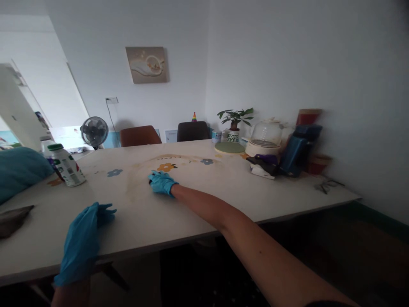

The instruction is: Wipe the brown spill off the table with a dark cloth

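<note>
My left hand [87,236], in a blue glove, rests at the near edge of the white table [198,209]. Its fingers are apart and it holds nothing. Farther out, my right hand [161,183], also in a blue glove, presses down on the tabletop with curled fingers. A small dark bit shows at its fingertips, too small to make out. Just beyond that hand is a printed orange flower [166,167]. A brownish smear [131,187] marks the surface to its left.
A green-capped bottle [68,168] stands at the left, near a dark cloth [14,219]. On the right are a green round mat [229,147], a potted plant [234,128], a glass-lidded appliance [265,138], a blue object [297,151] and scissors [326,186]. Two chairs stand behind the table.
</note>
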Demonstrator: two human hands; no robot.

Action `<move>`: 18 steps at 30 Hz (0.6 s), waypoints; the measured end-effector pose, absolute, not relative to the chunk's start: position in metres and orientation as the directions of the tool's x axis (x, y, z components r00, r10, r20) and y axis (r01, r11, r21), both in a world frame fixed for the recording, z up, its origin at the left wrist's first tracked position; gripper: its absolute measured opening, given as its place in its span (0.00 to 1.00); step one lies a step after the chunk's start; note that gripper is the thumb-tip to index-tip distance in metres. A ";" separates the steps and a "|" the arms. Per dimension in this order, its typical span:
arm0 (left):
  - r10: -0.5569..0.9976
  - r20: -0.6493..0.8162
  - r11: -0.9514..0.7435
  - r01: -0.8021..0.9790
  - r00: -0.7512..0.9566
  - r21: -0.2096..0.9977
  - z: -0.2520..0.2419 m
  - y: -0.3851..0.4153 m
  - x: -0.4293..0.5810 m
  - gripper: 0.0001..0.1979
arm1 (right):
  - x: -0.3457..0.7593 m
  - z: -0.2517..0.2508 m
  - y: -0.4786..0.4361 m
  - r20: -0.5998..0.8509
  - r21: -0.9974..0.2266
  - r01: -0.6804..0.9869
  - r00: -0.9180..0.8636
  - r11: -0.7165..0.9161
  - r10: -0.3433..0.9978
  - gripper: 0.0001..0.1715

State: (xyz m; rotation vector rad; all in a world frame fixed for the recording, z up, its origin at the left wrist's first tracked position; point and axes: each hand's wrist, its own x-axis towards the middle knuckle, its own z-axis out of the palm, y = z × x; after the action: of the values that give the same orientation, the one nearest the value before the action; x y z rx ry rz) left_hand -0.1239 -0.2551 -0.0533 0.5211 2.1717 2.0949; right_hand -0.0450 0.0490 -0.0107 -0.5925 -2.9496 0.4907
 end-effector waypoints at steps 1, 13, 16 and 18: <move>0.296 0.185 0.010 0.197 -0.937 0.980 -0.054 -0.255 -0.124 0.32 | -0.048 -0.012 0.043 0.028 -0.328 0.338 -0.930 0.882 0.367 0.28; 0.264 0.212 -0.001 0.219 -0.941 0.976 -0.053 -0.253 -0.124 0.34 | -0.044 -0.008 0.047 0.037 -0.388 0.346 -0.920 0.854 0.390 0.40; 0.275 0.215 0.004 0.225 -0.937 0.974 -0.056 -0.253 -0.127 0.34 | -0.030 -0.005 0.069 0.057 -0.396 0.424 -0.874 0.815 0.482 0.43; 0.274 0.214 0.019 0.227 -0.938 0.974 -0.056 -0.254 -0.128 0.35 | -0.016 -0.003 0.090 0.070 -0.400 0.475 -0.837 0.784 0.543 0.41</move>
State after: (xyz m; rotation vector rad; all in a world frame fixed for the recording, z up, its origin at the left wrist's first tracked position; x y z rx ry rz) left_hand -0.1279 -0.2536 -0.0564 0.5460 2.2176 2.1069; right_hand -0.0162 0.0898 -0.0030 -0.8047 -2.7935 0.5547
